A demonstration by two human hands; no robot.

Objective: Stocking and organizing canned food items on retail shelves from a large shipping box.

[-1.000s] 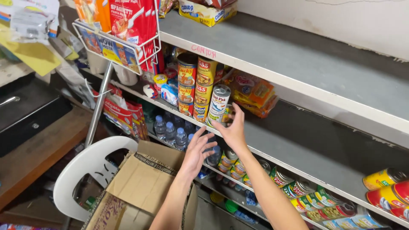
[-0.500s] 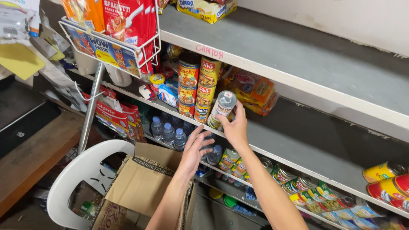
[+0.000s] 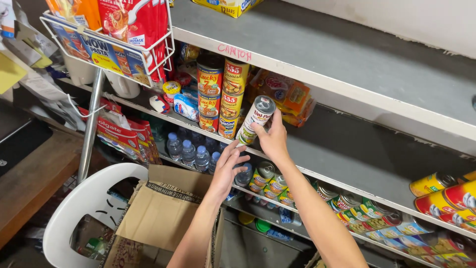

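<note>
Here the right hand (image 3: 273, 140) grips a white-labelled tin can (image 3: 255, 119) from its lower side, holding it tilted at the front of the middle shelf (image 3: 347, 149), just beside the stacked cans (image 3: 222, 97). The can's silver top leans toward the stacks; whether its base touches the shelf I cannot tell.

The left hand (image 3: 227, 168) is empty, fingers spread wide, hovering just below the shelf edge and above the small water bottles (image 3: 188, 151) on the shelf beneath.

Risks, as judged from this view:
- Tilted can near the stacks. The two columns stand three high with nothing bracing them; a nudge from the can's rim or the knuckles could topple the upper cans forward off the shelf.
- Grip is from one side only. A smooth label and a slanted hold could let the can slip, and it would drop toward the water bottles or the open cardboard box (image 3: 163, 208) on the white plastic chair (image 3: 84, 203).
- The left hand sits in the fall path; it may catch a can, or be struck.
- Orange snack packets (image 3: 285, 97) lie just behind the can; pushing it back carelessly could crush or shove them.
- The wire rack (image 3: 106, 47) of red packets hangs close on the left, within reach of an elbow swing.
</note>
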